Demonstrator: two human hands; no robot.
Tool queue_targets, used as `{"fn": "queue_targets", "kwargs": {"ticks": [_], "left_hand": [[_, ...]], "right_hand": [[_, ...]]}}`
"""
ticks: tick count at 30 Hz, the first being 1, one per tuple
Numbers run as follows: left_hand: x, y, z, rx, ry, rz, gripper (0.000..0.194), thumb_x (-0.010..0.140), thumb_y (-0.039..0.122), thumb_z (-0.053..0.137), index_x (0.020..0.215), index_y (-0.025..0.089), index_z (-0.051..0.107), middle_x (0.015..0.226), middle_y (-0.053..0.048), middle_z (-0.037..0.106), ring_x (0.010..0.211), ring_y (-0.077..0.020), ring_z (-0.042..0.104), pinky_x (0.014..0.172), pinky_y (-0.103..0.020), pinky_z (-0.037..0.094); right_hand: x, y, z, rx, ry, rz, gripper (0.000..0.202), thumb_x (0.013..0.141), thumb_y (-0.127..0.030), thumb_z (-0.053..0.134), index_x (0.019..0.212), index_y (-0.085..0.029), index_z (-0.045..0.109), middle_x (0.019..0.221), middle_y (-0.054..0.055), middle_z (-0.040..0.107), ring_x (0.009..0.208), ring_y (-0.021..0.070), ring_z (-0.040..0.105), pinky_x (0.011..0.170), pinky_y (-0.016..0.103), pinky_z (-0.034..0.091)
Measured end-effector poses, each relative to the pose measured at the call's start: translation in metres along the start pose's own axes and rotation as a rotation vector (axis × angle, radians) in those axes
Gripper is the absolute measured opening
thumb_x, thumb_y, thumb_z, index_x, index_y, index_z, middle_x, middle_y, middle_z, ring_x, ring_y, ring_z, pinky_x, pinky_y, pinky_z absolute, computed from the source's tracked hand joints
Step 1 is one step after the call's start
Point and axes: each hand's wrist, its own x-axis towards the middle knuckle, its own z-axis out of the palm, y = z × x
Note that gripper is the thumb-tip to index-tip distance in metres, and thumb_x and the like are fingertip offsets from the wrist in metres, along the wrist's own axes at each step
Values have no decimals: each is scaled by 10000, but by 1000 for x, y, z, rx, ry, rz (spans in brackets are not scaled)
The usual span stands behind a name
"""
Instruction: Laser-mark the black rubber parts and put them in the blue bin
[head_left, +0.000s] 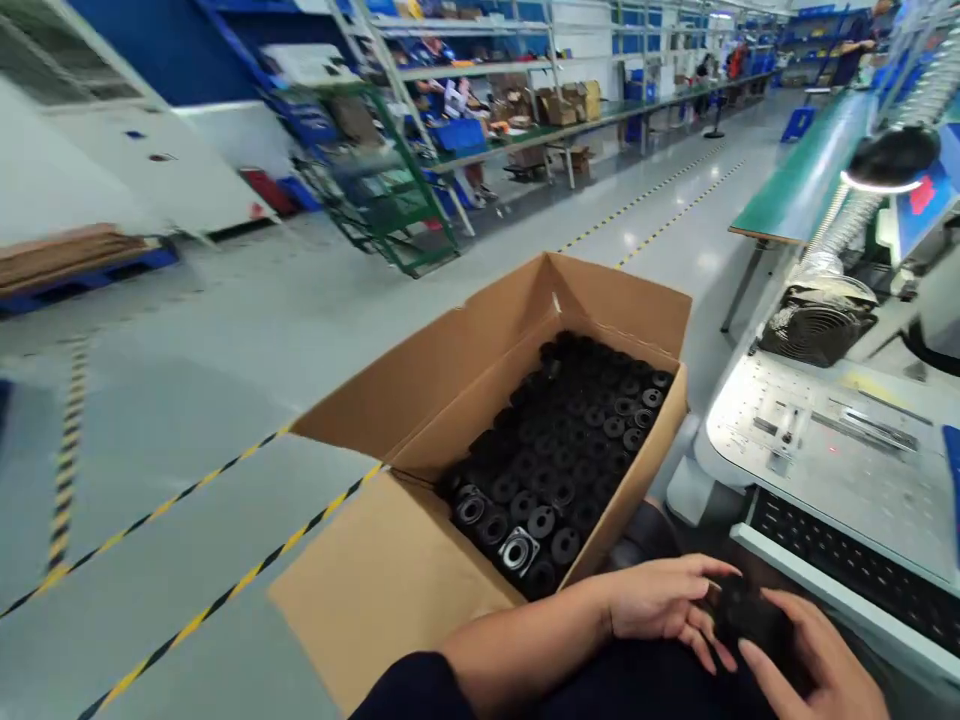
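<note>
A small dark black part [750,622], blurred in its detail, is low at the right in front of my body. My right hand [832,665] grips it between thumb and fingers. My left hand [664,600] is at the part's left side with its fingers stretched apart; whether the fingertips touch it I cannot tell. Left of my hands stands an open cardboard box [450,375] filled with rows of black round-faced parts [574,440]. One part near the box's front corner shows a shiny square face [517,550].
A white machine table [817,450] with a keyboard [862,570] below it stands to my right. Over it hang a ring lamp [892,160] and a fan [821,320]. Further off are a green bench [810,180], a green cart [397,200] and shelving. Striped tape marks the floor.
</note>
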Motion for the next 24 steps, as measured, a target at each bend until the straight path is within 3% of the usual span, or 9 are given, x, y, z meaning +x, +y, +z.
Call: {"fn": "queue_targets", "kwargs": {"ticks": [2,4,7,11,14,16,18,21,24], "left_hand": [[0,7,6,132,95,55,690,739,549,845,1280,209,583,933,-57,665,705,-171,673,645,-293,522],[-2,12,6,198,182,58,581,803,564,788,1196,182,593,846,-26,631,601,-116,596,558,-232,452],[-4,14,-1,151,179,-11,571,853,677,658,1108,171,585,737,-1,578,512,-105,515,460,-213,356],[-4,7,5,204,113,-28,662,835,803,546,960,154,599,614,21,507,435,-101,412,417,-224,299],[-5,15,3,311,116,-4,755,757,888,535,945,162,624,655,-24,588,511,-152,534,480,-260,415],[-18,37,-11,577,299,98,759,779,871,525,1058,178,660,823,-92,699,705,-218,663,635,-338,538],[-44,68,-30,908,700,229,622,812,737,630,1138,211,691,1059,-125,731,984,-265,675,904,-420,543],[-94,117,-68,1047,1095,300,524,864,591,600,1202,196,658,1287,-171,643,1332,-365,469,1173,-551,308],[-135,150,-120,1134,1386,306,613,850,517,551,1309,111,559,1501,-238,448,1496,-465,133,1205,-678,17]], "right_hand": [[7,-25,2,16,-12,65,420,799,-474,727,1211,-426,659,1195,17,714,1069,360,714,878,525,653],[17,-47,6,59,-86,83,542,797,-427,769,1308,-321,621,1313,74,658,1186,334,661,942,481,628],[31,-66,8,97,-197,79,624,819,-332,761,1405,-272,555,1387,102,604,1255,292,617,980,422,601],[29,-70,4,85,-225,34,529,818,-321,763,1323,-273,615,1293,85,659,1187,282,649,1007,418,577],[24,-54,-1,55,-182,3,451,816,-402,762,1233,-273,650,1216,63,695,1106,282,686,948,389,601],[29,-36,-10,8,-120,21,473,809,-476,755,1229,-291,643,1195,45,707,1056,287,705,897,384,613],[44,-20,-26,-66,-24,65,529,785,-561,747,1232,-300,636,1184,46,712,1021,306,708,869,413,608],[80,-5,-61,-247,129,118,609,722,-666,740,1185,-278,662,1144,78,717,915,316,694,821,454,574],[124,10,-96,-406,272,187,643,695,-679,727,1164,-241,673,1116,95,716,771,257,646,759,429,535]]}}
